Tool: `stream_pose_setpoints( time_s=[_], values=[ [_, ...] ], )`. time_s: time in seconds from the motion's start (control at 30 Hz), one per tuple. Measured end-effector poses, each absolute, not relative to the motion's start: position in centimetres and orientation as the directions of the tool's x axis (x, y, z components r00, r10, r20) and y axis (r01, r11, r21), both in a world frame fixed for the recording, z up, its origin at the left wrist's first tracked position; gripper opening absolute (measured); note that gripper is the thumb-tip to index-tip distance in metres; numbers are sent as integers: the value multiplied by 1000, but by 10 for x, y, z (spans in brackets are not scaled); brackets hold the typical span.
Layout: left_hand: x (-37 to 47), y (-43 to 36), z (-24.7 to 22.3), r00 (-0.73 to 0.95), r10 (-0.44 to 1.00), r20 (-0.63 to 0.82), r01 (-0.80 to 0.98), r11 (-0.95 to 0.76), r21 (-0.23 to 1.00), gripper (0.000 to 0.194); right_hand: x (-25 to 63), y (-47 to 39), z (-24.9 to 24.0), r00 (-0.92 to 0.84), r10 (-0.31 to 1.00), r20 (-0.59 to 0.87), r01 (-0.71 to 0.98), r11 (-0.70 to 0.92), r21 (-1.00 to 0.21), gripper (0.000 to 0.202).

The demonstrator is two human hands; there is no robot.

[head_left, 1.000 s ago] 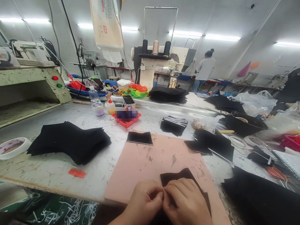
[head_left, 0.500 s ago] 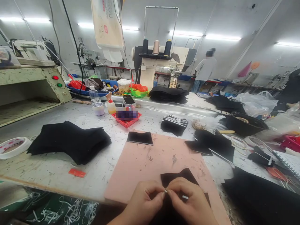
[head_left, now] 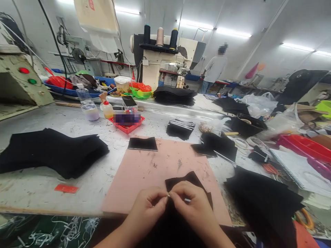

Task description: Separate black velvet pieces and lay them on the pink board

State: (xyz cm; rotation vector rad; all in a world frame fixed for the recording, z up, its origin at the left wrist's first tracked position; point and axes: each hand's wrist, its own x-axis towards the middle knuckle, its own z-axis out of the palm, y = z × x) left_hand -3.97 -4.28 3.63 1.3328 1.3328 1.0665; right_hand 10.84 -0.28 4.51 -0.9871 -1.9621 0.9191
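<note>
Both hands meet at the front of the pink board (head_left: 144, 168), fingertips nearly touching. My left hand (head_left: 151, 208) is closed, thumb and index finger pinching a tiny whitish piece (head_left: 169, 195). Opposite it, my right hand (head_left: 190, 203) pinches at the same small piece. What the piece is cannot be made out. Under and behind the hands lies a black fabric piece (head_left: 192, 177), partly covered by them. A small black rectangle with a pale lower edge (head_left: 142, 143) rests on the board's far left corner.
Black fabric stacks lie at the left (head_left: 51, 150), right (head_left: 261, 196) and back (head_left: 174, 95). A red tray (head_left: 127, 129), glue bottle (head_left: 107, 109) and spiral notebook (head_left: 292, 165) are on the table. Behind stands a sewing machine (head_left: 152, 65); a person (head_left: 214, 69) is farther off.
The view has turned to the right, so things appear farther left, and more of the right side shows. Both hands keep their pinch at the small piece.
</note>
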Motion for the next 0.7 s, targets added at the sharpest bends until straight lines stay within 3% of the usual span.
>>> stream_pose_setpoints(
  time_s=[0.33, 0.53, 0.6, 0.7],
  values=[
    [-38, -41, 38, 53, 998, -26, 338, 7, 941, 23, 114, 1, 48, -507, 823, 257, 383, 482, -788, 14],
    [-39, -44, 35, 61, 998, -34, 373, 8, 928, 22, 105, -6, 41, -416, 747, 518, 456, 664, -592, 17],
    [-40, -44, 36, 64, 998, -26, 357, 1, 934, 22, 103, -7, 39, -390, 753, 530, 451, 658, -603, 18],
    [-40, -43, 37, 64, 998, -27, 287, 7, 958, 21, 102, -7, 36, -366, 813, 452, 397, 576, -714, 16]
  ],
)
